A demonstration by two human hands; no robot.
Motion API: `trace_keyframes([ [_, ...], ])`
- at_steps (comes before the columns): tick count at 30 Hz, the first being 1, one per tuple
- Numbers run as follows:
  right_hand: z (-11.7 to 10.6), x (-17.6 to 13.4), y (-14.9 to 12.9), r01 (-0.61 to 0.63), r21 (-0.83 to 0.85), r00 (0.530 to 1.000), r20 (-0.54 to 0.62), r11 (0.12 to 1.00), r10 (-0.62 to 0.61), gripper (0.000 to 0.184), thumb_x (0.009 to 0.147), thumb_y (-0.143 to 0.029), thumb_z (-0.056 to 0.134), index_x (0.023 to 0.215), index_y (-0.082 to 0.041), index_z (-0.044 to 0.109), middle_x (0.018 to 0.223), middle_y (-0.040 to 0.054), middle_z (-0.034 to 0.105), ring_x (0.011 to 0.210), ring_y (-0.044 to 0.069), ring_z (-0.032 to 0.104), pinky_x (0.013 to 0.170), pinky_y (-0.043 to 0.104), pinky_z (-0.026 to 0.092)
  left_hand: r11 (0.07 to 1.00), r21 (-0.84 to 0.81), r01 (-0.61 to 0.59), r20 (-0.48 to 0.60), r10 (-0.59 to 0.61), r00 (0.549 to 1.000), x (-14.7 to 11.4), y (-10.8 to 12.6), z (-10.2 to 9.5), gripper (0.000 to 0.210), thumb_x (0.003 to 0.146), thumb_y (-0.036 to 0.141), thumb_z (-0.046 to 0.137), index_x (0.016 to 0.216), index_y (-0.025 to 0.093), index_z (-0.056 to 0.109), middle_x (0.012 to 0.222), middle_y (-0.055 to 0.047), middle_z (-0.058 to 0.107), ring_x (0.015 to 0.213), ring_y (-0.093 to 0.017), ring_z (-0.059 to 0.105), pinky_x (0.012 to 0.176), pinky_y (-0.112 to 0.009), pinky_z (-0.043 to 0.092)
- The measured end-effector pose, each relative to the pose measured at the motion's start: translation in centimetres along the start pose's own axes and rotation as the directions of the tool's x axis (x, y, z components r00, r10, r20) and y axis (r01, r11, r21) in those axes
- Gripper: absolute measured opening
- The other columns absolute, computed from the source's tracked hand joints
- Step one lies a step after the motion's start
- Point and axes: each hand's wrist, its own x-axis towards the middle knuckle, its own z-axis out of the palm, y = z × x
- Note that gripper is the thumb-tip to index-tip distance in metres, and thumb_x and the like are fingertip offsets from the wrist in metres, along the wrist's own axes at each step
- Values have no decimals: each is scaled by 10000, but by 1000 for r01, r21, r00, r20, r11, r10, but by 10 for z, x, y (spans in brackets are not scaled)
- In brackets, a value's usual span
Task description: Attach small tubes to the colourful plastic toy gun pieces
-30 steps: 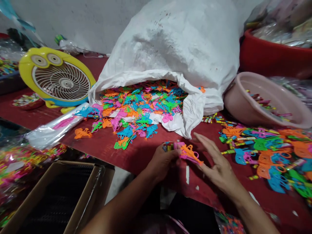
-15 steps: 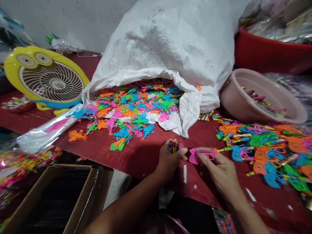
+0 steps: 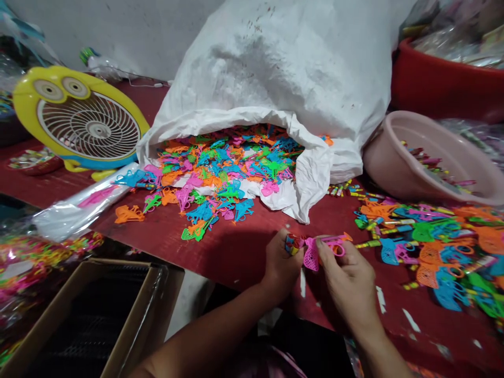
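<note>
My left hand (image 3: 280, 265) is closed around a small bundle of coloured sticks (image 3: 292, 244) at the front of the red table (image 3: 220, 252). My right hand (image 3: 346, 278) pinches a pink plastic toy piece (image 3: 321, 249) with a netted end, and an orange piece lies against it. The two hands meet, the pink piece touching the bundle. Behind them a big white sack (image 3: 283, 68) lies open, spilling several bright plastic toy pieces (image 3: 220, 173) onto the table.
A yellow desk fan (image 3: 81, 123) stands at the left. A pink basin (image 3: 427, 163) and a red tub (image 3: 444, 86) sit at the right, with a heap of toy pieces (image 3: 437, 241) in front. An open cardboard box (image 3: 94, 320) is below left, beside clear bags (image 3: 74, 210).
My right hand picked up a pink toy piece from the right heap and brought it leftward to the stick bundle in my left hand. An orange piece left my left hand.
</note>
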Motion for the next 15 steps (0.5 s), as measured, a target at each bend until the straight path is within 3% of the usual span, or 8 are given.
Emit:
trace_keyframes([
  [5, -1, -1, 0, 72, -126, 997, 24, 989, -69, 260, 910, -419, 543, 763, -206, 564, 656, -14, 561, 600, 133, 497, 568, 248, 371, 988, 130, -82, -6, 84, 996, -4, -2, -4, 276, 789, 176, 615, 652, 194, 375, 634, 42, 406, 606, -107, 340, 575, -239, 280],
  [10, -1, 2, -8, 187, -248, 981, 1, 951, -193, 273, 926, -392, 499, 717, -217, 481, 622, -17, 507, 579, 135, 458, 572, 267, 334, 936, 279, -212, 58, 205, 977, -6, -1, -8, 235, 827, 187, 587, 639, 202, 447, 671, -3, 490, 650, -153, 411, 650, -280, 307],
  [15, 5, 6, -8, 119, -194, 993, 7, 974, -120, 271, 936, -408, 474, 746, -215, 487, 626, -22, 506, 563, 128, 454, 546, 257, 337, 897, 334, -289, 96, 273, 957, -7, 3, -9, 185, 856, 179, 543, 677, 211, 510, 730, -35, 539, 709, -182, 463, 697, -294, 314],
])
